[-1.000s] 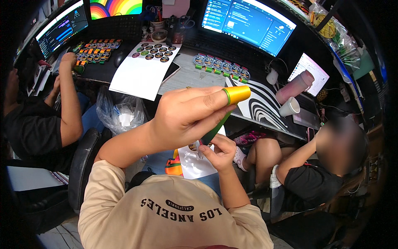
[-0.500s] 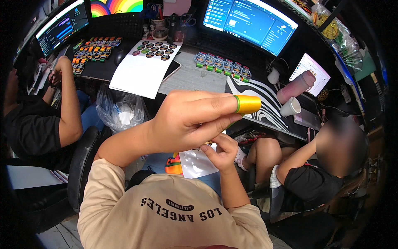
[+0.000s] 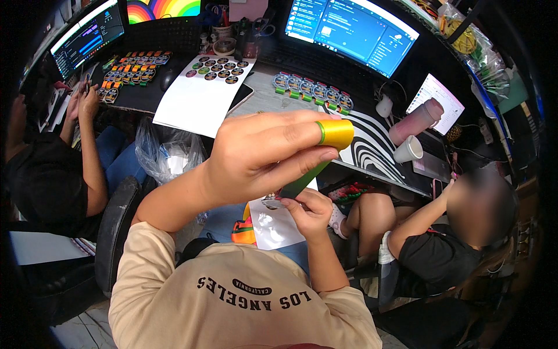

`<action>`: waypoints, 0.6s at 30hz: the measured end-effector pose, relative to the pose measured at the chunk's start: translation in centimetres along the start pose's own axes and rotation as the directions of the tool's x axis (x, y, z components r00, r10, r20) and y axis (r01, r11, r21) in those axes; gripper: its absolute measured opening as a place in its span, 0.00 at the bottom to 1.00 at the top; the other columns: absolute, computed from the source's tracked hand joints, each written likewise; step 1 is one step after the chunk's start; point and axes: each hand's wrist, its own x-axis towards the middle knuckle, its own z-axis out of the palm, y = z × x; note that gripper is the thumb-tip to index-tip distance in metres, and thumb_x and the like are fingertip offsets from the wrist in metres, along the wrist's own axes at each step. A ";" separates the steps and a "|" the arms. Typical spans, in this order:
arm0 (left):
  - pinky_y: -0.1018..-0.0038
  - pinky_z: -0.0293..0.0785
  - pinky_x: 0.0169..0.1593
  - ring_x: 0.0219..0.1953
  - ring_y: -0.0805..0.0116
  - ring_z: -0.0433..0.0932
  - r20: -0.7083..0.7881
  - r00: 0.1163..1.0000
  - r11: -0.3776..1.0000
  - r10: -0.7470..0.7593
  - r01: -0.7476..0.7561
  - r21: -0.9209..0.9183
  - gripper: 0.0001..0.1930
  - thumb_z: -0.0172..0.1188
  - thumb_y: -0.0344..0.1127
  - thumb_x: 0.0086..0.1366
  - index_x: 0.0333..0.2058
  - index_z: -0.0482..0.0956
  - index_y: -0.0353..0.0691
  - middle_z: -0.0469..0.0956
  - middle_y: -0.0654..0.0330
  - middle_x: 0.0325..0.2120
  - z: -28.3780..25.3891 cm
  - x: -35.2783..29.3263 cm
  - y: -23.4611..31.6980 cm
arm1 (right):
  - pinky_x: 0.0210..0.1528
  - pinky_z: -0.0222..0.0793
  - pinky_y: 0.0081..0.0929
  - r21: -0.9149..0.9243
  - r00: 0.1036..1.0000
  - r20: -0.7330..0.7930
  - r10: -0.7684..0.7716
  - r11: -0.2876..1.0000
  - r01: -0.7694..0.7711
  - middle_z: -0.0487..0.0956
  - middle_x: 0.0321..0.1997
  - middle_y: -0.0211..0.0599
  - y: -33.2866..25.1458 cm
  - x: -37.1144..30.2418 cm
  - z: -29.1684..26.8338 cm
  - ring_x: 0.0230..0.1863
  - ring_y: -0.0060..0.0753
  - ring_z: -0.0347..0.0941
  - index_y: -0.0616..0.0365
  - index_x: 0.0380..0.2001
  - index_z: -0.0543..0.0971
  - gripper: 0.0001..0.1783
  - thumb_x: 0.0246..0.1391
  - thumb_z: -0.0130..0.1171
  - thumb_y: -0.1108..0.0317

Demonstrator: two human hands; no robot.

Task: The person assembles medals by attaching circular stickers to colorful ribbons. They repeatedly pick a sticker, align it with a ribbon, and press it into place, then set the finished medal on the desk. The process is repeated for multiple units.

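Note:
My left hand (image 3: 261, 152) is raised close to the camera, its fingers closed on a folded ribbon (image 3: 337, 134) that shows yellow outside and green along the edge. The ribbon's dark green length (image 3: 305, 181) slants down toward my lap. Lower down, my right hand (image 3: 311, 210) pinches a small round medal (image 3: 273, 202) at the ribbon's lower end; my left hand partly hides it. Beneath is a white sheet (image 3: 273, 230) with shiny round marks on my lap. Beside it lies a bundle of orange and green ribbon (image 3: 243, 231).
Ribboned medals (image 3: 311, 90) stand in a row on the desk, near a sheet of round stickers (image 3: 195, 107). A white cup (image 3: 408, 149) and a pink tumbler (image 3: 415, 121) are at the right. People sit on both sides; a plastic bag (image 3: 168, 154) hangs left.
My left hand has shifted slightly left and up, and more of the green ribbon now shows between my hands. The person at the left has moved their hands together and leaned down.

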 end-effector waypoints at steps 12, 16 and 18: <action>0.81 0.70 0.26 0.22 0.78 0.76 0.298 0.863 0.807 -0.407 0.493 -0.325 0.24 0.64 0.35 0.62 0.57 0.73 0.39 0.83 0.57 0.33 -0.6 -1.4 -3.0 | 0.41 0.75 0.21 0.154 0.944 -0.281 0.174 0.979 -0.135 0.83 0.34 0.43 -0.2 -1.0 1.0 0.40 0.25 0.78 0.71 0.34 0.79 0.10 0.47 0.67 0.81; 0.85 0.67 0.17 0.13 0.83 0.70 0.552 0.666 0.588 -0.501 0.730 -0.348 0.33 0.52 0.55 0.68 0.66 0.59 0.45 0.82 0.52 0.39 -1.6 -1.6 -3.9 | 0.39 0.74 0.19 0.307 0.868 -0.261 0.422 0.889 -0.340 0.82 0.30 0.36 0.3 -1.4 0.9 0.35 0.22 0.77 0.70 0.33 0.80 0.10 0.45 0.69 0.80; 0.86 0.65 0.14 0.11 0.84 0.68 0.601 0.642 0.569 -0.476 0.746 -0.346 0.39 0.46 0.64 0.65 0.67 0.57 0.46 0.82 0.51 0.39 -1.7 -1.6 -4.2 | 0.35 0.72 0.17 0.342 0.841 -0.230 0.489 0.850 -0.401 0.80 0.27 0.32 0.8 -1.1 0.8 0.29 0.19 0.75 0.69 0.33 0.80 0.11 0.45 0.70 0.79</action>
